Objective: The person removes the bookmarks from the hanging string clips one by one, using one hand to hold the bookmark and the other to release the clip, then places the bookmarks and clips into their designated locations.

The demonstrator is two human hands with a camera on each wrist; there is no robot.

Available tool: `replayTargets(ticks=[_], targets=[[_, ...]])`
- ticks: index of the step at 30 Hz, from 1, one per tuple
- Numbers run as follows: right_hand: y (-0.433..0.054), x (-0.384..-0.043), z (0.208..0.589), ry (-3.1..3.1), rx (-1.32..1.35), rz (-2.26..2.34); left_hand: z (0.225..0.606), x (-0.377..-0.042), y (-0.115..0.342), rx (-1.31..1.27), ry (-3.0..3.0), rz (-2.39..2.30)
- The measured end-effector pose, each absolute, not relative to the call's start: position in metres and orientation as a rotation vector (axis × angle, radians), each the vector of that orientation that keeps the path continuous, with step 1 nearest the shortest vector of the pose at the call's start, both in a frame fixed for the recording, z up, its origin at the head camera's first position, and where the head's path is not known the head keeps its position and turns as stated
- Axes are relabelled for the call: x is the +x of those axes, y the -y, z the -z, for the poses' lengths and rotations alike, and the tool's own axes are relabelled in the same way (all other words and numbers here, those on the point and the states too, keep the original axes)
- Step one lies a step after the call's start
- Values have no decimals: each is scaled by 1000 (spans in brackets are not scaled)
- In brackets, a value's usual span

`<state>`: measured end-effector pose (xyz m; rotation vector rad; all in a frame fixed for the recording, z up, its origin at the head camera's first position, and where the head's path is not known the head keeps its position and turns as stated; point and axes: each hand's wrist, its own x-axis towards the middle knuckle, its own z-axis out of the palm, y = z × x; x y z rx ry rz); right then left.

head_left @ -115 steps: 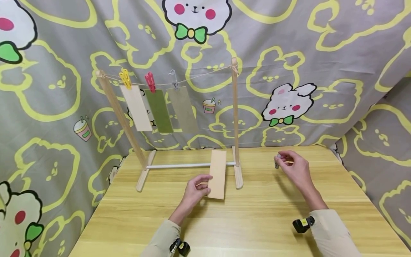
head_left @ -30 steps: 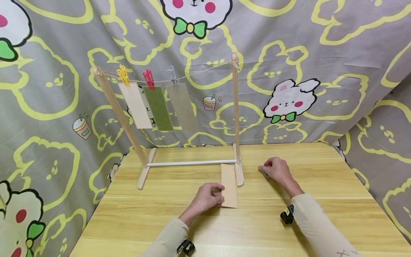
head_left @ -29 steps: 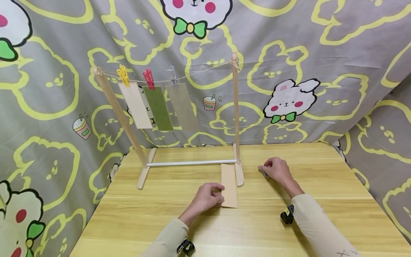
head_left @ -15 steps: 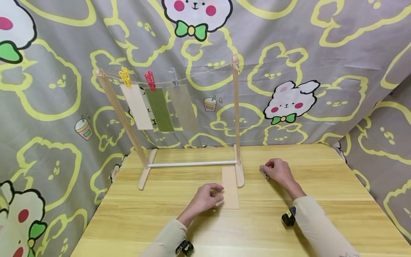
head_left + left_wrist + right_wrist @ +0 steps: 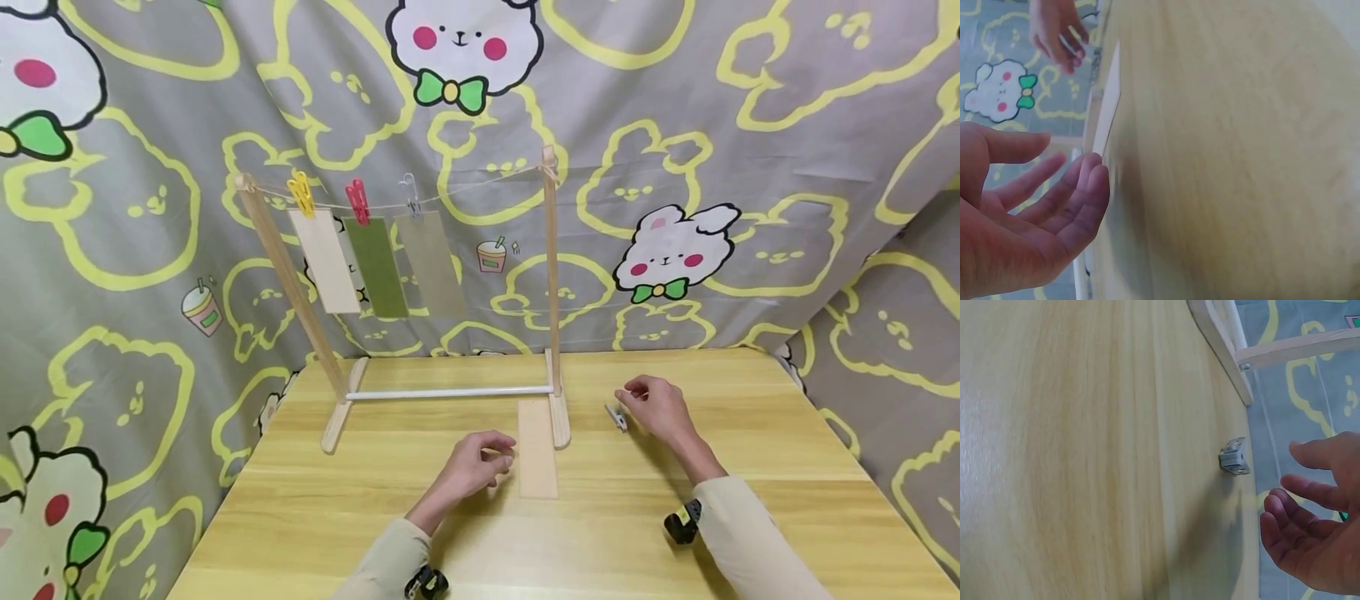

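A pale peach rectangular card (image 5: 537, 450) lies flat on the table by the rack's right foot. Just left of it is my left hand (image 5: 474, 465), fingers loosely bent and holding nothing; the left wrist view shows the palm side of this hand (image 5: 1041, 212) with bare fingertips. A grey clothespin (image 5: 617, 418) rests on the table to the right of the rack. My right hand (image 5: 660, 408) hovers beside that clothespin, thumb and fingers apart. In the right wrist view the clothespin (image 5: 1234, 457) sits a short gap away from the fingertips.
A wooden rack (image 5: 553, 292) with a string across its top stands at the back. From the string hang a cream card (image 5: 326, 262), a green card (image 5: 377, 268) and a grey-beige card (image 5: 432, 265), held by yellow, red and clear clothespins. A patterned curtain (image 5: 675, 167) hangs behind the table.
My left hand has let go of the peach card, now flat on the table, and drawn slightly left. The right hand has released the grey clothespin onto the table and moved off it.
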<state>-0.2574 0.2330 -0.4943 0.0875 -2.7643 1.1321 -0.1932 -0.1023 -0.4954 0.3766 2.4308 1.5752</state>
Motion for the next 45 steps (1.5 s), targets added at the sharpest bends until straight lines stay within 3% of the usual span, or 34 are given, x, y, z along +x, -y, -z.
replayTargets(ticks=[45], targets=[[-218, -230, 456, 2520, 130, -1164, 463, -208, 105, 523, -2388, -1849]])
